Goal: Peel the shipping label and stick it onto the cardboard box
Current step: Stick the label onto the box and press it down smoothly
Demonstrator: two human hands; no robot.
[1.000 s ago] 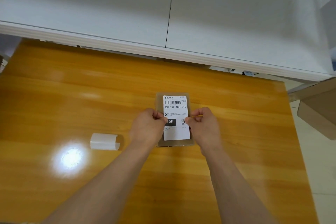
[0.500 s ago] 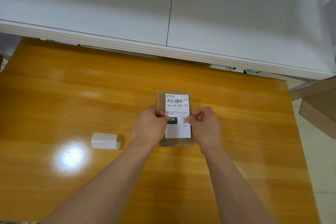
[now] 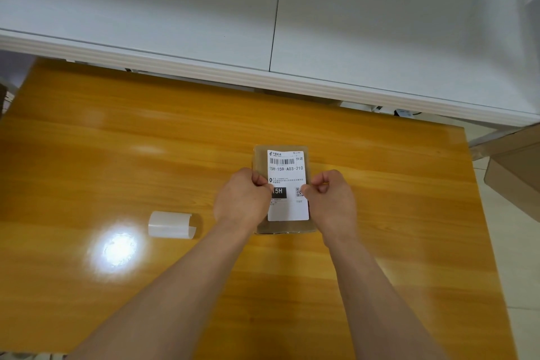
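**A wooden table with two things on it**

The glossy orange-yellow wooden table [image 3: 380, 213] carries a small cardboard box [image 3: 287, 226] lying flat near its middle. Well to the box's left lies a curled white backing paper [image 3: 171, 224], with a bright light glare [image 3: 117, 248] just beside it.

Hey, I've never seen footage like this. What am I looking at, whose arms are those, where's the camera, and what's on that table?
There is no machine here: these are a person's two bare arms, filmed by one wide-angle camera worn on the head, looking forward and down. The left hand and right hand each pinch a side edge of a white shipping label lying over a small cardboard box on the orange wooden table. Whether it is fully stuck down cannot be told. The curled white sheet to the left is probably the peeled backing. A white cabinet stands behind the table.
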